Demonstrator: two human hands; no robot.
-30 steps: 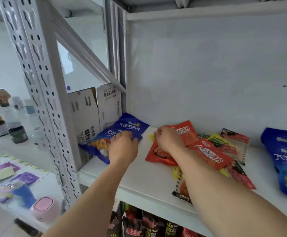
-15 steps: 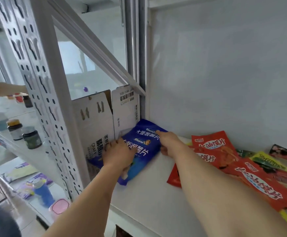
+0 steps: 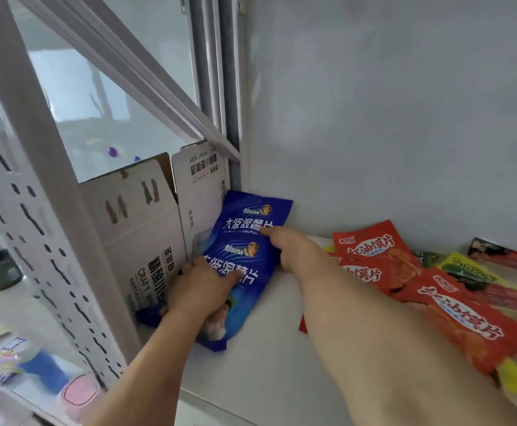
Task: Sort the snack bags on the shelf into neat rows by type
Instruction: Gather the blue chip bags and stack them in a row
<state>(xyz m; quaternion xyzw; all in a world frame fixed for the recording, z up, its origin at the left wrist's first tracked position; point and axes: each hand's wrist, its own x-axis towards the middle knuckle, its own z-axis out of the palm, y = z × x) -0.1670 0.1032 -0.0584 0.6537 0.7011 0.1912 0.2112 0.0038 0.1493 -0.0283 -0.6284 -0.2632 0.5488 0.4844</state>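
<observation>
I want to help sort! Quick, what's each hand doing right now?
Left hand: open, pressing flat on the front blue bag.
Right hand: fingers mostly curled, one fingertip touching the rear blue bag, holding nothing.

One head-worn wide-angle view, close in at the left rear corner of a shelf.

The camera looks forward and down from just above the shelf board [image 3: 269,373], near enough that both forearms fill the lower frame and the left hand [image 3: 198,290] and right hand [image 3: 288,244] sit mid-picture on the blue snack bags [image 3: 245,259]. It faces the pale back wall [image 3: 389,118], angled a little left toward the perforated upright post [image 3: 45,241] and the white carton [image 3: 146,238] beside it. Red snack bags [image 3: 405,278] run off the right edge. Straight lines bow near the edges. No second view is given, so nothing is shared.
</observation>
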